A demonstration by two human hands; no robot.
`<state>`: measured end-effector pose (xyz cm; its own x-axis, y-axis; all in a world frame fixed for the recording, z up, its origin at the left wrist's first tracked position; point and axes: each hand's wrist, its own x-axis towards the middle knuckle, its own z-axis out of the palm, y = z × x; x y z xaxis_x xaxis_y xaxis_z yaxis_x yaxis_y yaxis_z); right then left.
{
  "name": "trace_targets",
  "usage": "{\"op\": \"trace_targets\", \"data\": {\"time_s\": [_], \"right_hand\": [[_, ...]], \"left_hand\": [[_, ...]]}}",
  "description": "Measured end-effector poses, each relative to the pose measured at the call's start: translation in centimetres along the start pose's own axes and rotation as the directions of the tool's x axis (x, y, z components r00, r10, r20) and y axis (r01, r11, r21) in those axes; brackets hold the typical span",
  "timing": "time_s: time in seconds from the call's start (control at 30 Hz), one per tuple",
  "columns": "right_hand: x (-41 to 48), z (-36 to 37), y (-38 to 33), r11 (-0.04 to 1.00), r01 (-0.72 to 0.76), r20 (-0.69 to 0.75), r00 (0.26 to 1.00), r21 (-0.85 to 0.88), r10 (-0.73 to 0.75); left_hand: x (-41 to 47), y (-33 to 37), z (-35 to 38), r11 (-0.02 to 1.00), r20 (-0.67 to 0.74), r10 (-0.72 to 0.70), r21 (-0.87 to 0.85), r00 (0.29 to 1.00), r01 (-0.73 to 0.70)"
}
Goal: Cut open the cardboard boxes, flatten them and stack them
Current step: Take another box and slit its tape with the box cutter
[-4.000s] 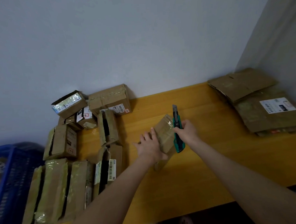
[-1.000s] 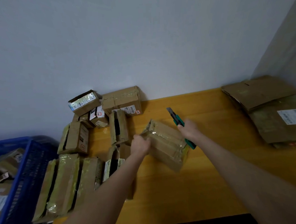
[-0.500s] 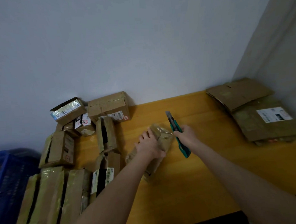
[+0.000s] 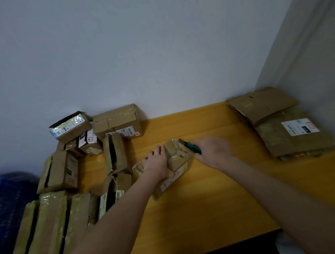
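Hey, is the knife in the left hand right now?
No, the right hand holds the green knife, while the left hand holds the taped box.

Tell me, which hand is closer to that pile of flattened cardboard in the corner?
Right. The right hand, gripping the green knife, is left of the flattened pile across a strip of table; the left hand grips the taped box farther left.
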<state>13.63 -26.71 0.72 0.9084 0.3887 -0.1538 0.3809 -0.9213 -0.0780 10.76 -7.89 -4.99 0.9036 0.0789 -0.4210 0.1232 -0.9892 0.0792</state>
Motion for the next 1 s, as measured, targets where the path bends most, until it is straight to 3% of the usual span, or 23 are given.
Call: {"op": "trace_targets", "data": {"time_s": [0.4,0.67,0.73,0.8,0.83,0.9,1.0], "right_hand": [[0.5,-0.4,-2.8,0.956,0.037,0.105,0.994,-0.29,-0.006],[0.5,-1.6,-2.4,0.955,0.003,0.26,0.963,-0.296,0.078],[0.0,-1.4,-1.2,0.984,-0.049,0.266,0.959,-0.173,0.094],[-0.4,-1.0,0.3,0.979,-0.174,0.27,0.953,0.108,0.14],[-0.7,-0.7,0.8,0.922,-0.242,0.258,0.952,0.301,0.166],[-0.5,0.3,1.6,0.707,-0.323,0.193,0.946,0.629,0.261],[0.2,2.4,2.0,0.418,-0.415,0.22,0.871,0.808,0.439]], "left_hand": [[-0.6,0.1,0.2,1.0,-0.028,-0.008,-0.025,1.0,0.008],[-0.7,0.1,0.1,1.0,-0.007,-0.009,-0.018,1.0,0.009],[-0.6,0.0,0.0,1.0,0.0,-0.006,-0.015,1.0,0.006],[-0.4,-0.3,-0.2,0.999,0.002,-0.018,-0.031,1.0,0.018],[-0.3,-0.5,-0.2,0.998,-0.001,-0.037,-0.047,0.999,0.037],[-0.2,-0.8,-0.3,0.99,-0.021,-0.107,-0.094,0.994,0.105],[-0.1,-0.9,-0.4,0.947,-0.043,-0.259,-0.207,0.965,0.245]]}}
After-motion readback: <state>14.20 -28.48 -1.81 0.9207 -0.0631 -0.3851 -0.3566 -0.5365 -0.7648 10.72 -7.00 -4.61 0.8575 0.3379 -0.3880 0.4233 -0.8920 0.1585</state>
